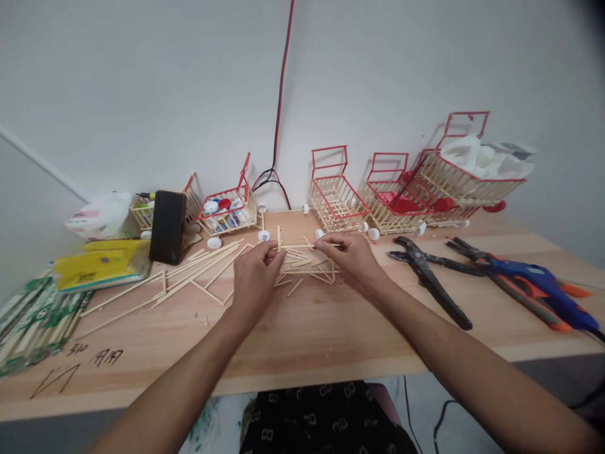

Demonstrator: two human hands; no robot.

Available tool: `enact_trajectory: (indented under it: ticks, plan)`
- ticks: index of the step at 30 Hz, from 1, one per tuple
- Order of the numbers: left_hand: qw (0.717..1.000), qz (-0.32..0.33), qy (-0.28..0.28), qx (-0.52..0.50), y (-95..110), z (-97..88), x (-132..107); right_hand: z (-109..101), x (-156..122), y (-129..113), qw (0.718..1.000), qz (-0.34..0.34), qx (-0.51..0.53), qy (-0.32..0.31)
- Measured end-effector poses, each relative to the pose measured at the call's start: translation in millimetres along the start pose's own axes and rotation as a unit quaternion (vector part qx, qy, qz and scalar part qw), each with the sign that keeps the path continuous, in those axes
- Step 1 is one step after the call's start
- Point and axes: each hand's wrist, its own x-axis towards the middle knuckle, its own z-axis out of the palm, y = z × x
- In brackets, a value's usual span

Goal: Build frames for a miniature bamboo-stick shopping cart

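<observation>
At the middle of the table, my left hand (258,268) pinches the left end of a small frame of thin wooden sticks (299,246). One short stick stands up beside its fingertips. My right hand (352,255) is closed on the right end of the same frame, thumb and forefinger pressed together. Just below and between the hands lie short cut sticks (295,288) and a second stick frame (326,272), partly hidden by my hands. Long loose sticks (198,271) spread out to the left of my left hand.
Along the wall stand several miniature stick carts (338,202) with red trim. Pliers-like cutters (430,284) and a blue glue gun (543,287) lie right. A phone (167,227), a yellow packet (101,265) and wrapped sticks (40,321) are left. The table's front edge (331,381) is near me.
</observation>
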Motion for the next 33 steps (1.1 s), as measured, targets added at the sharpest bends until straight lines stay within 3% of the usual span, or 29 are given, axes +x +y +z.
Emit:
enact_trajectory:
  ticks: [12,33]
  plan:
    - [0.999,0.009,0.018,0.026,-4,2.0,0,11,-4,-4,1.0,-0.014,-0.019,0.018]
    - [0.999,0.022,0.025,0.037,0,0.1,0,11,-4,-3,1.0,-0.01,-0.016,0.021]
